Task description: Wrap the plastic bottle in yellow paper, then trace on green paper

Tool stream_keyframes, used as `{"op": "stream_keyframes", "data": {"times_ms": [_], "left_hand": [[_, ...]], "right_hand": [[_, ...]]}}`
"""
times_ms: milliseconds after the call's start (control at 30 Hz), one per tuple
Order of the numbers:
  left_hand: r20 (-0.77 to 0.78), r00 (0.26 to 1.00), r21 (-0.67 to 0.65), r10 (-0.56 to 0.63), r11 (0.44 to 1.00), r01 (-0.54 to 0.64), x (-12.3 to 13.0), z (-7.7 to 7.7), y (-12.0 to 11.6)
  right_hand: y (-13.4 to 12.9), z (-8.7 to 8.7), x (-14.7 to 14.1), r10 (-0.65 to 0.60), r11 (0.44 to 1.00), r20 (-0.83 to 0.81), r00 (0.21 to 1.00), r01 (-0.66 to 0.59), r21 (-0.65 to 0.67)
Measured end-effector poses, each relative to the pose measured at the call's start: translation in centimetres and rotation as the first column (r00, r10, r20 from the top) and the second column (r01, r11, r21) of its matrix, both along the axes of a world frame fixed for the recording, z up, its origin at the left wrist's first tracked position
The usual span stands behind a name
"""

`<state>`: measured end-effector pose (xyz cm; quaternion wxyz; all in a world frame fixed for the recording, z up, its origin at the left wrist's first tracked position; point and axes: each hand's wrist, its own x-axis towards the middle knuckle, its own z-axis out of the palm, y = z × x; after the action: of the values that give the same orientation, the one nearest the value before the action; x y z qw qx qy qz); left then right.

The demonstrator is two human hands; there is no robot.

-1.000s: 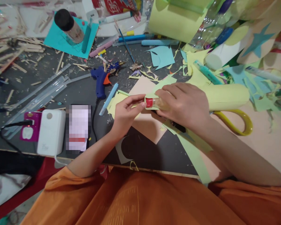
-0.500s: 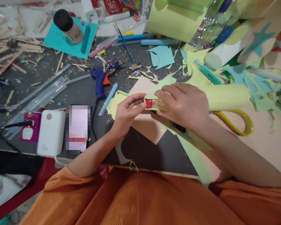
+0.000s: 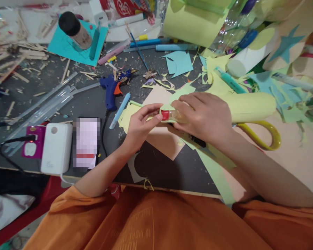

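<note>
Currently, dark worktop: is carrying paper scraps and wooden sticks.
Red-capped bottle: is lying between the hands.
Left hand: is holding its cap.
Right hand: is gripping its clear part, is hiding the rest.
Phone: is showing pixelated.

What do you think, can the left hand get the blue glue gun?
Probably yes: the glue gun looks near the left hand, with a low marker between, though that hand is busy at the red-ended bottle.
</note>
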<state>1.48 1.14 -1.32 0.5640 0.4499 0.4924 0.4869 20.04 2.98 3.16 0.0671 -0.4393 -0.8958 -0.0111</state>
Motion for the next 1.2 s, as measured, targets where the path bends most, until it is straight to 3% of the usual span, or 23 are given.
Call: {"op": "stream_keyframes", "data": {"times_ms": [367,700,933,1200], "left_hand": [[0.027,1.000,0.012,-0.002,1.000,0.001,-0.01,-0.26,0.08],[0.029,0.999,-0.035,-0.014,0.999,0.015,0.31,0.53,0.39],[-0.029,0.999,-0.020,-0.034,0.999,0.033,0.43,0.43,0.46],[0.017,1.000,-0.032,-0.011,0.999,0.012,0.10,0.14,0.19]], "right_hand": [[0.07,-0.73,-0.02,0.044,0.995,-0.019,0.999,-0.042,0.089],[-0.14,-0.60,-0.24,0.022,1.000,-0.021,1.000,-0.022,0.000],[-0.27,-0.66,-0.35,0.030,0.998,0.037,0.999,-0.032,0.055],[0.13,-0.63,0.24,-0.023,0.999,-0.049,0.999,0.025,0.043]]}}
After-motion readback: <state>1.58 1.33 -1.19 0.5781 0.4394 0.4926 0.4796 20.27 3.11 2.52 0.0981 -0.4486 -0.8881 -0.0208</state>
